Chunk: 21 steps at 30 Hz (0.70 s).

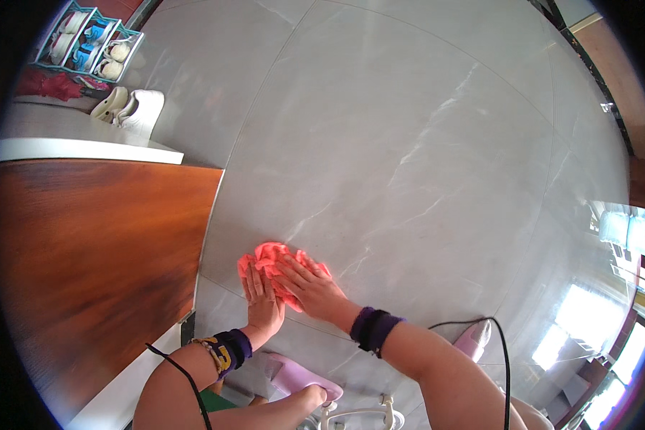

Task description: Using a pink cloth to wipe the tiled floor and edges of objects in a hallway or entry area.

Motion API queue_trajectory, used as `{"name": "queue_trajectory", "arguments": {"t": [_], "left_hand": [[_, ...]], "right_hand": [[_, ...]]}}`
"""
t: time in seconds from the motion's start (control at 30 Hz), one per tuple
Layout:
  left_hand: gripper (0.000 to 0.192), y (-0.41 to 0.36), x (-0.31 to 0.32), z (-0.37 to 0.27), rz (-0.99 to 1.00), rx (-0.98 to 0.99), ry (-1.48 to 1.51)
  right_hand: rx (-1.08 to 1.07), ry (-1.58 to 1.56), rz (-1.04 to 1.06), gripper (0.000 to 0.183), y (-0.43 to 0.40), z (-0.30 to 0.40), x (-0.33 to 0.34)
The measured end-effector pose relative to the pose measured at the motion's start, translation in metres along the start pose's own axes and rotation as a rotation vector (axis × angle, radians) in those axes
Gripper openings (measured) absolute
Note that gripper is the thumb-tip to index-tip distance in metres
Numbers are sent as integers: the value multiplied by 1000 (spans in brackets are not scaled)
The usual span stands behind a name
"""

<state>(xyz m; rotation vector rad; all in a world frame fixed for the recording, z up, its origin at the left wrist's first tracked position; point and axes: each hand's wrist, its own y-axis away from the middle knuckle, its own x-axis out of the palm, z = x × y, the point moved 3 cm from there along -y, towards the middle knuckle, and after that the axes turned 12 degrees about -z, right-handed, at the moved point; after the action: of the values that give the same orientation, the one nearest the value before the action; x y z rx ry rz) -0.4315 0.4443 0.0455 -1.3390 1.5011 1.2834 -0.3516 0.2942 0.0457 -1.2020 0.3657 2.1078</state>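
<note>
A crumpled coral-red cloth (271, 258) lies on the grey tiled floor (387, 161), near the edge of a wooden panel. My left hand (262, 303) presses flat on the cloth's left part, its fingers pointing away from me. Across the cloth's right part my right hand (314, 287) lies flat with its fingers slightly spread. The hands are side by side, not touching each other. Both wrists wear dark purple bands. The underside of the cloth is hidden.
Left stands a reddish-brown wooden panel (107, 242) with a white ledge (86, 150). Beyond it are a shoe rack (88, 45), a red umbrella (54, 86) and white shoes (142, 113). Pink slippers (303, 379) and a white frame with casters (363, 413) are close below. Black cables (507, 365) hang nearby.
</note>
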Motion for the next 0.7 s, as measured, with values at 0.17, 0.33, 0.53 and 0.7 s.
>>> {"name": "queue_trajectory", "arguments": {"t": [0.17,0.33,0.53,0.7], "left_hand": [[83,-7,16,-4,-78,-95,-20],[83,-167,-12,-30,-410,-200,-34],[84,-313,-7,-45,-494,-231,-165],[70,-335,-2,-130,-406,-6,-12]], "right_hand": [[-411,-42,143,63,-56,-35,-14],[-378,177,-181,46,-155,-128,-34],[-54,380,-129,51,-215,-229,-112],[108,301,-247,56,-131,-279,-149]]}}
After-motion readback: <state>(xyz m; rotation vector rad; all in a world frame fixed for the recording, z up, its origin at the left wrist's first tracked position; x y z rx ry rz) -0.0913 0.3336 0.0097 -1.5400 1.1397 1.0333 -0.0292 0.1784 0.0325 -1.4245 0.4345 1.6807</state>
